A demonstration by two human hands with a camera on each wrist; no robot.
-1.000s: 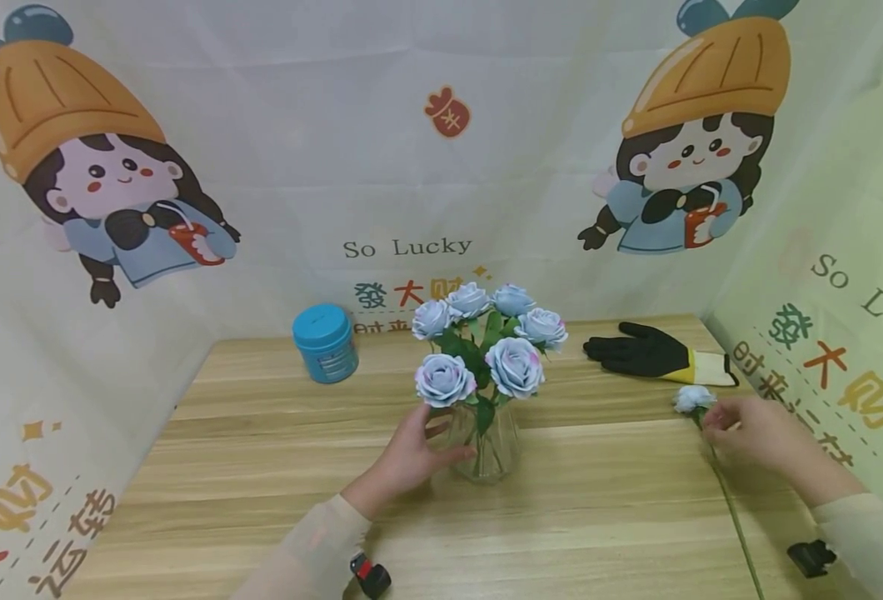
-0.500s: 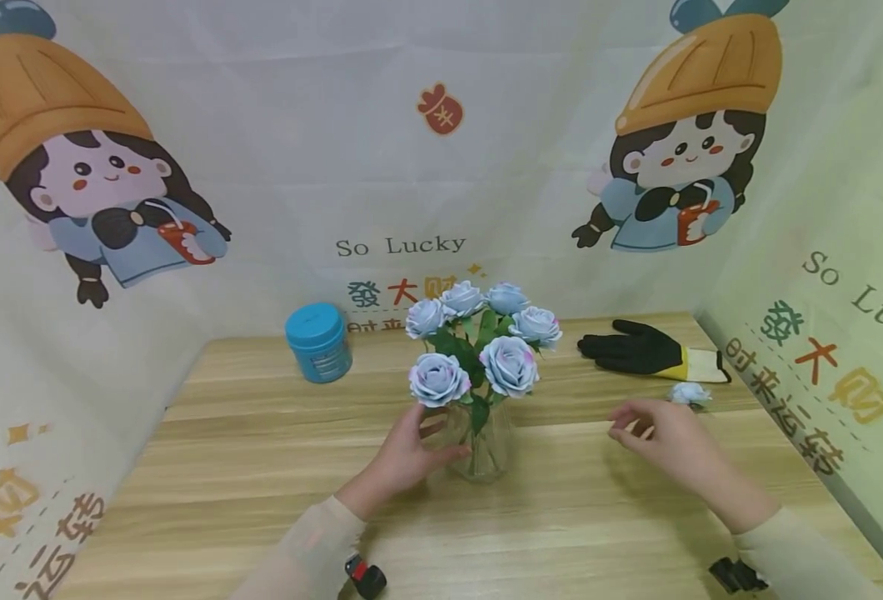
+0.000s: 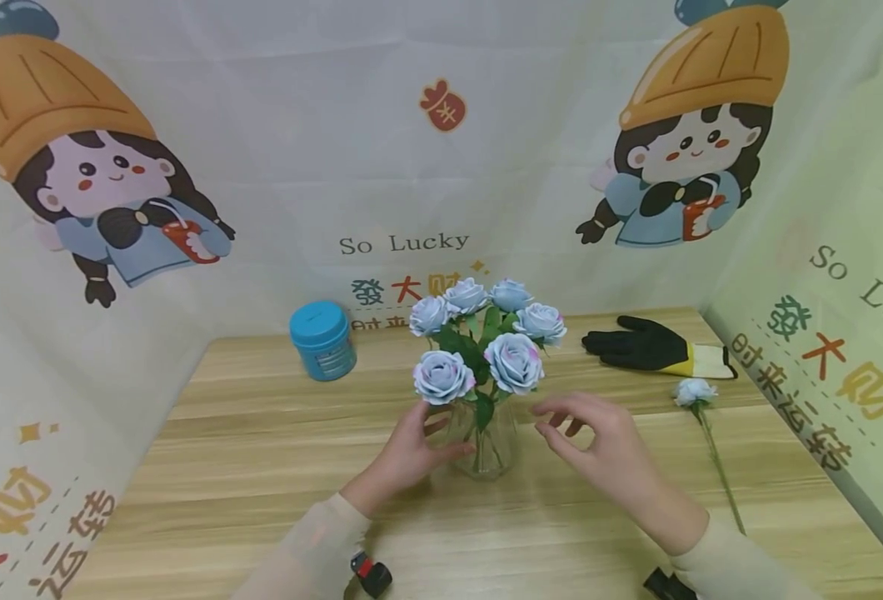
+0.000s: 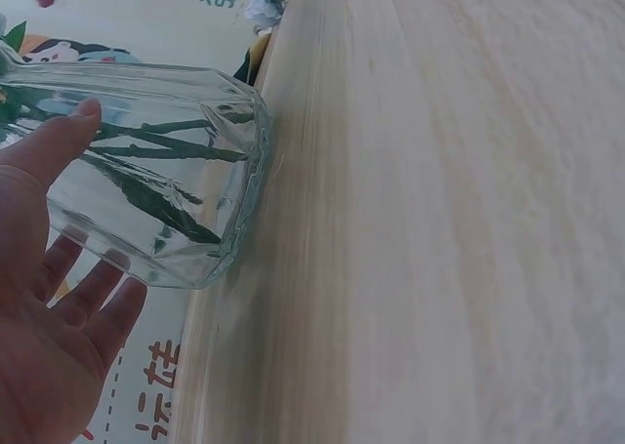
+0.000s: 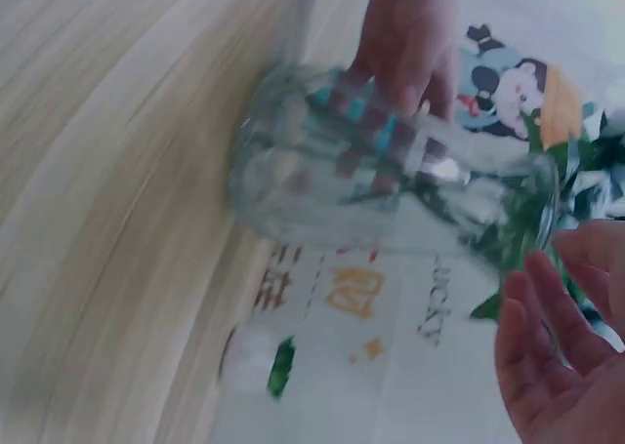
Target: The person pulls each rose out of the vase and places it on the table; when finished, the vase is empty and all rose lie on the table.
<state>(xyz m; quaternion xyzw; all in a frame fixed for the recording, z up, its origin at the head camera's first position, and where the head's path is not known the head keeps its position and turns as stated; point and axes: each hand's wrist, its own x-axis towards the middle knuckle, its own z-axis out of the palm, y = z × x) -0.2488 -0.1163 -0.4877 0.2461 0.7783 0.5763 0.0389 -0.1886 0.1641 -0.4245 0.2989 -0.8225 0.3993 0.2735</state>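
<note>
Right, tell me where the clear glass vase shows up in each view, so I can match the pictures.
Head: the clear glass vase is upright, just below and right of centre.
Left wrist: the vase appears sideways at upper left, its base toward the right.
Right wrist: the vase appears sideways and blurred around the upper middle, base toward the left.
Shared landmark: the person's left hand at the vase.

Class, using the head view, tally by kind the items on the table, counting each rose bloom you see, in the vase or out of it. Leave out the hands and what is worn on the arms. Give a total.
Roses visible in the vase: 6
Loose rose: 1
Clear vase: 1
Blue jar: 1
Black glove: 1
Total: 10
</note>
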